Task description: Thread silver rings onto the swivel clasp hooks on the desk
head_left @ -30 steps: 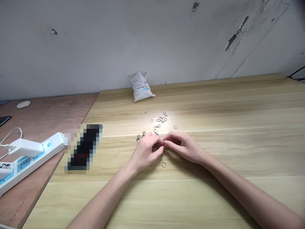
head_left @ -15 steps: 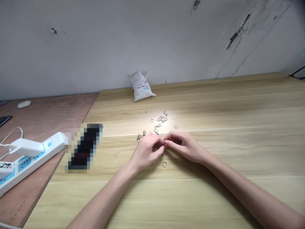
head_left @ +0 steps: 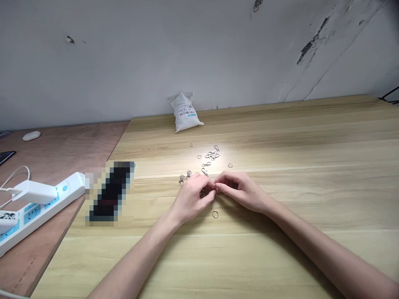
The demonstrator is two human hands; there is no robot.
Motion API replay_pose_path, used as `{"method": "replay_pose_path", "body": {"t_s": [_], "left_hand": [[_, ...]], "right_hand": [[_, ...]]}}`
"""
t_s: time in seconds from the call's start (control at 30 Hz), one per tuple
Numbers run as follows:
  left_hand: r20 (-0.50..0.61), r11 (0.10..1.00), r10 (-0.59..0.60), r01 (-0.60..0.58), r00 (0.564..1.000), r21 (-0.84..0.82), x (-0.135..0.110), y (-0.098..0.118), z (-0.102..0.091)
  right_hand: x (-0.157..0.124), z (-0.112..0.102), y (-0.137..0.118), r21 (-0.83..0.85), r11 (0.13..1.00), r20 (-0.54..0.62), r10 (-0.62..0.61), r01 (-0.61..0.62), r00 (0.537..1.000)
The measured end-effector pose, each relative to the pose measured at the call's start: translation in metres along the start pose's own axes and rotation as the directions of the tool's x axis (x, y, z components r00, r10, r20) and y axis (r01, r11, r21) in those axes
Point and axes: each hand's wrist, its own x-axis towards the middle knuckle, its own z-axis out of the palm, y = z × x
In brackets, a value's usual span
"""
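My left hand (head_left: 195, 193) and my right hand (head_left: 239, 189) meet fingertip to fingertip low over the table, each in a pinch. Whatever sits between the fingertips is too small and covered to name. Some metal pieces (head_left: 202, 192) show in the gap under my left fingers; whether they are held or lie on the table I cannot tell. A split ring (head_left: 215, 214) lies just in front of the hands. Two swivel clasps with rings (head_left: 182, 179) are beside my left hand. Beyond the hands is a loose group of lobster clasps (head_left: 212, 155).
More rings (head_left: 230, 165) are scattered behind the hands. A white plastic packet (head_left: 186, 114) stands near the wall. To the left are a pixelated dark phone-like object (head_left: 111, 192), a power strip (head_left: 70, 187) with plugged-in chargers, and a white oval case (head_left: 31, 136).
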Motion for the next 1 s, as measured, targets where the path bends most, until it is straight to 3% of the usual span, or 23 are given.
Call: {"method": "replay_pose_path", "body": {"t_s": [0.2,0.43,0.77,1.0], "left_hand": [[-0.033,1.0,0.029,-0.029,0.999,0.009,0.0004,-0.0008,0.0004],[-0.154,0.998,0.054,-0.058,0.987,-0.019,-0.0003,-0.0005,-0.0004],[-0.254,0.992,0.117,-0.126,0.96,-0.018,0.0014,0.0017,-0.0017],[-0.266,0.993,0.106,-0.118,0.958,-0.031,0.001,0.0021,-0.0017]], "right_hand": [[-0.0007,0.0004,0.0004,0.042,0.999,0.006,-0.014,0.014,1.0],[-0.0003,-0.0003,0.0015,0.036,0.999,-0.009,-0.034,0.034,0.999],[-0.0009,-0.0006,0.001,0.152,0.987,0.035,0.046,-0.051,0.998],[-0.0004,0.0011,-0.0006,0.135,0.99,-0.01,0.044,-0.042,0.999]]}}
